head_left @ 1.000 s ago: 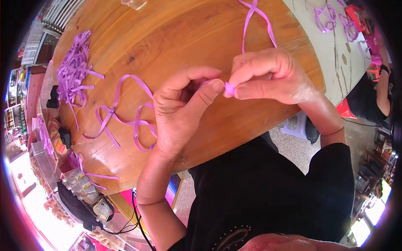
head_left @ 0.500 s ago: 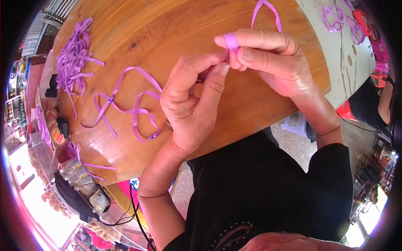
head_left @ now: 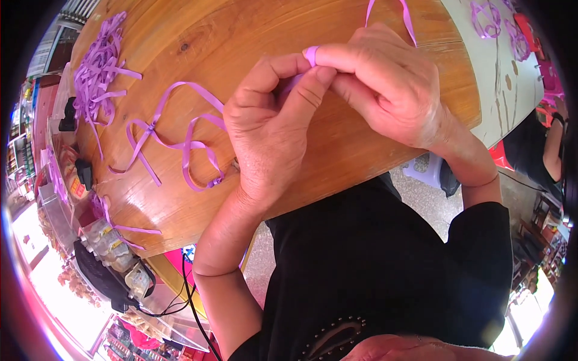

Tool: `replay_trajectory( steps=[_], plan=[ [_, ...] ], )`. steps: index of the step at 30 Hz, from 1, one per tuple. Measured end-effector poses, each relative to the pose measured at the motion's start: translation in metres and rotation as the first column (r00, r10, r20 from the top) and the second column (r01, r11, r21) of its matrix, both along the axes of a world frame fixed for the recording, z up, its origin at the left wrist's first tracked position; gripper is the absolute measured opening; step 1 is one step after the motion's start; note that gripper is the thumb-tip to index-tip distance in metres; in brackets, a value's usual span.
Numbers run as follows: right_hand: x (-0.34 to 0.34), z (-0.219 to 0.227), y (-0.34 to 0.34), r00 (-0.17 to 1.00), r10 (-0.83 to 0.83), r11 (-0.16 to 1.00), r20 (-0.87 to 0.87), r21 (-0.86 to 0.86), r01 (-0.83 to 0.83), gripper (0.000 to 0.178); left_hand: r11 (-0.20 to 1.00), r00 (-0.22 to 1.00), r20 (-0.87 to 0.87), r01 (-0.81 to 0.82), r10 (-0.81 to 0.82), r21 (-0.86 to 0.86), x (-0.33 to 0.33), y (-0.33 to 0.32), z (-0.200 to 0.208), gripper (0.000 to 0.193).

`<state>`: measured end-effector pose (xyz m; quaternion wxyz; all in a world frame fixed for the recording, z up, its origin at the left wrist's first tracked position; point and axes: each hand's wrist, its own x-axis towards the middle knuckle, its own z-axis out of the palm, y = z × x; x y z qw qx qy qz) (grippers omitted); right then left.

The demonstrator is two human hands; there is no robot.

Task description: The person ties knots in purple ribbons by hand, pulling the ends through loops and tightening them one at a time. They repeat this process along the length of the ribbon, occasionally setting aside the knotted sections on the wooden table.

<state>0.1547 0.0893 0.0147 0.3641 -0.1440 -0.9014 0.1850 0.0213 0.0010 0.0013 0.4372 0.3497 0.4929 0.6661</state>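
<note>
A purple ribbon (head_left: 311,55) is looped over a fingertip of my right hand (head_left: 391,84), and I grip it with both hands above the table. My left hand (head_left: 268,120) pinches it between thumb and forefinger, touching the right fingertips. One length of the ribbon trails out behind the right hand at the top. Left of my left hand, a knotted purple ribbon strand (head_left: 174,144) runs over the wood in loose loops, with small knots along it. The fingers hide most of the ribbon between the two hands.
The wooden table (head_left: 337,156) carries a heap of purple ribbons (head_left: 99,72) at the far left. More ribbon ends (head_left: 141,230) lie at its near-left edge, beside clear plastic boxes (head_left: 111,249). At right, ribbon loops (head_left: 485,21) lie on a white tabletop (head_left: 503,78); another person's arm (head_left: 553,141) shows beyond.
My right hand has turned so its back shows, closing in over the ribbon loop. The left hand stays in its pinch beside it. The whole view has shifted slightly.
</note>
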Motion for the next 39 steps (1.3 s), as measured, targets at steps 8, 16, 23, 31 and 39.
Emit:
replay_trajectory(
  steps=[8,16,23,31,39],
  plan=[
    [0.000,0.014,-0.003,0.991,0.056,0.631,-0.121,-0.765,-0.128,0.025,0.991,0.996,0.071,0.042,-0.051,0.126,-0.004,-0.004,0.003,0.011],
    [0.005,0.018,0.010,0.967,0.192,0.953,0.166,-0.266,-0.144,0.018,0.996,0.977,0.194,0.085,-0.083,-0.004,-0.008,-0.007,0.011,0.013],
    [0.000,0.041,0.021,0.977,0.177,0.975,0.120,0.115,-0.191,0.018,0.981,0.999,-0.024,0.038,-0.043,-0.190,-0.014,-0.003,0.019,0.011],
    [-0.020,0.024,0.058,0.910,0.415,0.709,0.006,0.625,-0.327,0.017,0.962,0.995,-0.093,0.011,-0.038,-0.274,-0.021,-0.003,0.022,0.011],
    [-0.028,0.004,0.065,0.904,0.404,0.849,-0.136,0.423,-0.316,0.017,0.973,0.994,0.106,0.009,0.016,-0.230,-0.023,-0.001,0.013,0.009]
  ],
)
